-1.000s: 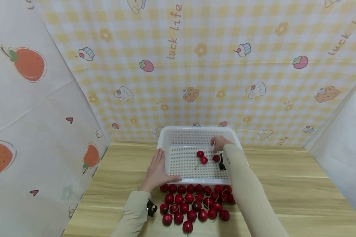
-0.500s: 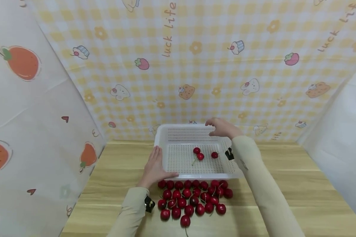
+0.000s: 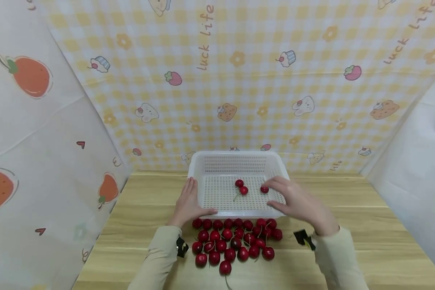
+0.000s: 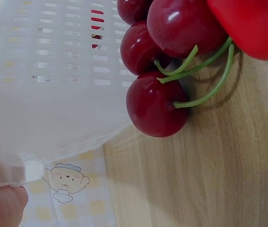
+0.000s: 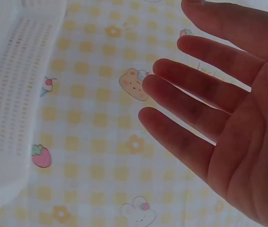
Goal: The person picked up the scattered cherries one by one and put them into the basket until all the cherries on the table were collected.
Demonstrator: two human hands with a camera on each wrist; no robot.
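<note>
A white perforated plastic basket stands on the wooden table against the cloth backdrop. Inside lie two cherries close together, one a red cherry with a stem, and a darker cherry to their right. My left hand rests on the basket's near left corner, fingers straight along the left rim and thumb along the front rim. Over the basket's right side is my right hand, holding nothing; its fingers are extended and spread in the right wrist view. Several cherries lie in rough rows before the basket.
The wooden table extends to both sides of the basket. A yellow checked cloth hangs right behind it. In the left wrist view, some stemmed cherries sit close to the basket's front wall.
My right hand has lifted from inside the basket, leaving a cherry there, risen over the back right, then come nearer and lower over the right side. My left hand stays on the corner.
</note>
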